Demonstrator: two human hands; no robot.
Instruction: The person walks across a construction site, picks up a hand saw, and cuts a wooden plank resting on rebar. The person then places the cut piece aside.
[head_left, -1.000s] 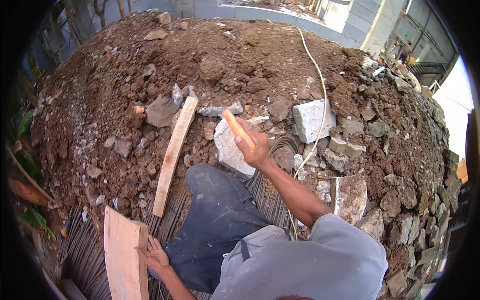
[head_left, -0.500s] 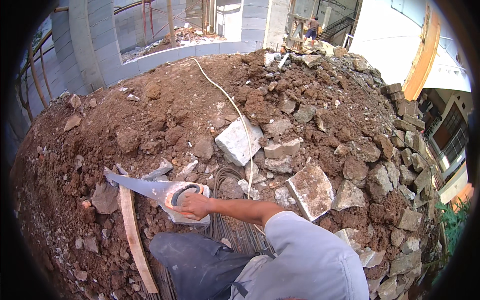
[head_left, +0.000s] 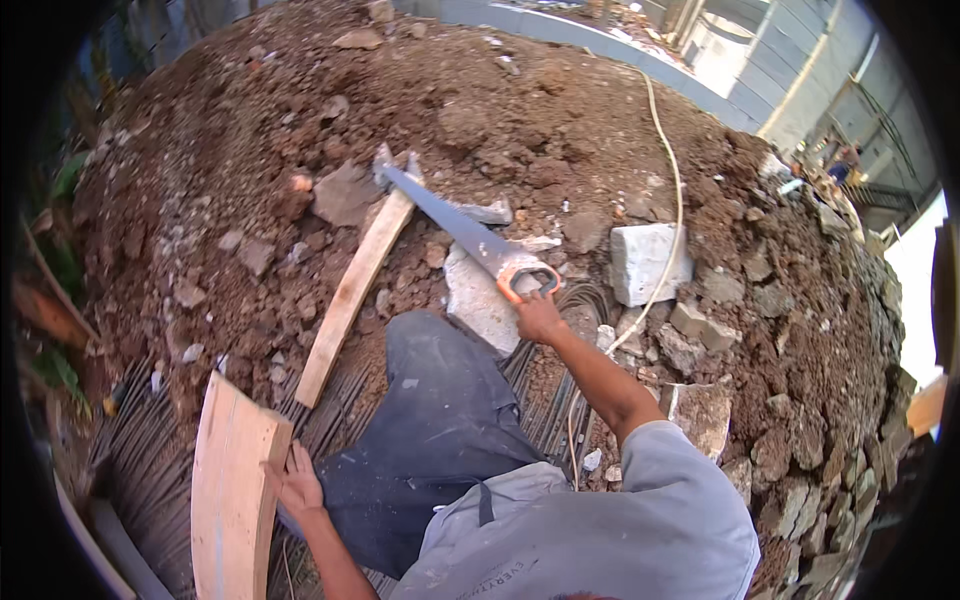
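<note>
A handsaw (head_left: 465, 232) with a grey blade and an orange-and-black handle lies slantwise over the rubble. My right hand (head_left: 540, 318) is closed on its handle, and the blade's far end is by the top of a narrow wooden strip (head_left: 352, 295). Under the saw's handle end is a pale concrete slab (head_left: 482, 305). At lower left stands a thick, light wooden board (head_left: 232, 480). Against its right edge rests my left hand (head_left: 298, 487), fingers stretched and apart, beside my bent knee.
Thin steel rods (head_left: 150, 455) lie in bundles under the board and behind my leg. A white block (head_left: 648, 262) sits right of the saw, crossed by a pale cable (head_left: 678, 190). Broken concrete and brown soil cover the mound. A grey block wall (head_left: 590, 42) runs behind.
My view has swung to the left and down. My left hand and the thick board have come into view. My right hand remains on the saw's handle.
</note>
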